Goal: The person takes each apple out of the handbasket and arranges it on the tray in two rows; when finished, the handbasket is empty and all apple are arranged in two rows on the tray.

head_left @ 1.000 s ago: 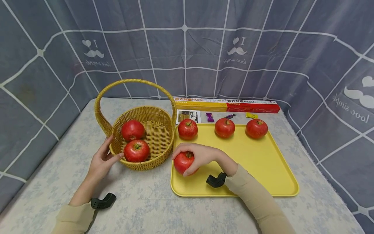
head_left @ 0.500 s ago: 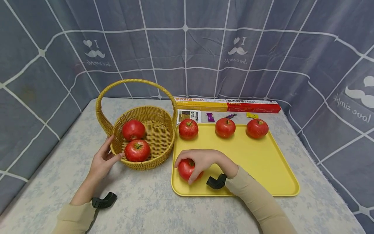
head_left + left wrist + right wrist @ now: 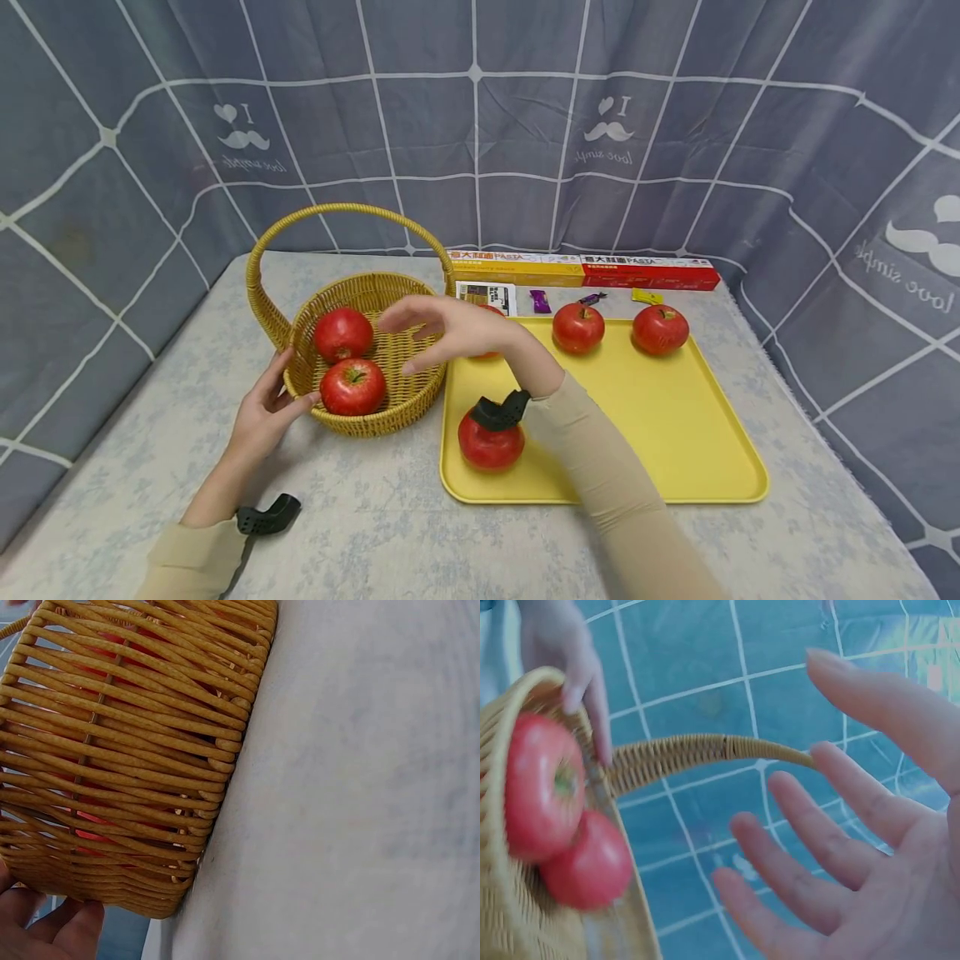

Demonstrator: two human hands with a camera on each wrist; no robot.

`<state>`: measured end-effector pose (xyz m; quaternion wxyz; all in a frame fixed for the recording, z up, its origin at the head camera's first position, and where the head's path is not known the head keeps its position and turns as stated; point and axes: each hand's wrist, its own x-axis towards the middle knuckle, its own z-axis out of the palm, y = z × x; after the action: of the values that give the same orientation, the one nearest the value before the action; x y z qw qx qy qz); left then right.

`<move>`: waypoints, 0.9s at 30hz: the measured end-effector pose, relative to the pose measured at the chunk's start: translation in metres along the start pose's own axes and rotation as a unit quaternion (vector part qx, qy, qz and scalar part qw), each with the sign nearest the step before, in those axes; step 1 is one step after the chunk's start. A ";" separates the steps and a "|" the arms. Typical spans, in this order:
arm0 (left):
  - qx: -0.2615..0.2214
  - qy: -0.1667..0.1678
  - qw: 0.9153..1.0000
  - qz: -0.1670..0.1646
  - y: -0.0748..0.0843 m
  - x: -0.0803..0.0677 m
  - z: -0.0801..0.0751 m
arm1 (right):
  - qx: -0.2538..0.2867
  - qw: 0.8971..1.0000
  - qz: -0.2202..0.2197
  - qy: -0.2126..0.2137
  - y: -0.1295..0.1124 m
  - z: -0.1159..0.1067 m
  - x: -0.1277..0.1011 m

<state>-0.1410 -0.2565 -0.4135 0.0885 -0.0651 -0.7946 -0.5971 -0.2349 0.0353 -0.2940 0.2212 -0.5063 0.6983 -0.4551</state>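
A yellow wicker basket with a tall handle stands at the left of the table. Two red apples lie in its left half. My left hand holds the basket's left rim; in the left wrist view its fingertips show at the woven wall. Over the basket's right rim hovers my right hand, fingers spread and holding nothing, as the right wrist view confirms. Beneath my right wrist, an apple sits in the front left corner of the yellow tray.
Along the tray's back edge sit an apple in the middle, another apple at right, and one mostly behind my right hand. Beyond are small wrapped candies, a printed packet, and yellow and red pasta boxes before the curtain.
My right hand has let go of the front-left apple, which stays on the tray slightly nearer the front, and has moved up and left over the basket. My left hand has stayed put.
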 end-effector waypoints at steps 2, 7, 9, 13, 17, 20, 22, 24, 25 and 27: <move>-0.001 0.000 1.000 -0.002 0.000 0.000 0.000 | 0.046 0.999 -0.011 0.015 0.001 0.001 0.014; -0.003 0.000 1.000 -0.004 0.000 0.000 0.000 | 0.115 0.993 -0.022 0.032 0.012 0.010 0.041; -0.004 0.000 1.000 -0.005 0.000 0.001 0.000 | 0.133 0.990 -0.019 0.041 0.019 0.015 0.049; -0.004 0.001 1.000 -0.002 -0.001 0.001 0.000 | 0.184 0.980 0.012 0.070 0.035 0.026 0.059; -0.007 0.002 1.000 -0.004 0.000 0.001 0.000 | 0.230 0.965 0.062 0.109 0.053 0.036 0.063; -0.009 0.002 1.000 -0.010 0.000 0.001 0.000 | 0.227 0.964 0.089 0.108 0.063 0.039 0.065; -0.008 0.002 1.000 -0.011 0.001 0.001 0.000 | 0.212 0.968 0.099 0.089 0.068 0.041 0.067; -0.012 0.002 1.000 -0.011 0.001 0.001 0.000 | 0.194 0.973 0.110 0.065 0.071 0.042 0.067; -0.013 0.001 1.000 -0.011 0.001 0.001 0.000 | 0.185 0.974 0.115 0.054 0.073 0.042 0.068; -0.014 0.002 1.000 -0.007 0.001 0.001 0.000 | 0.176 0.974 0.137 0.033 0.076 0.044 0.068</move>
<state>-0.1418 -0.2564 -0.4127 0.0849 -0.0598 -0.7862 -0.6091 -0.2664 -0.0392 -0.3701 0.3440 -0.3437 0.6770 -0.5525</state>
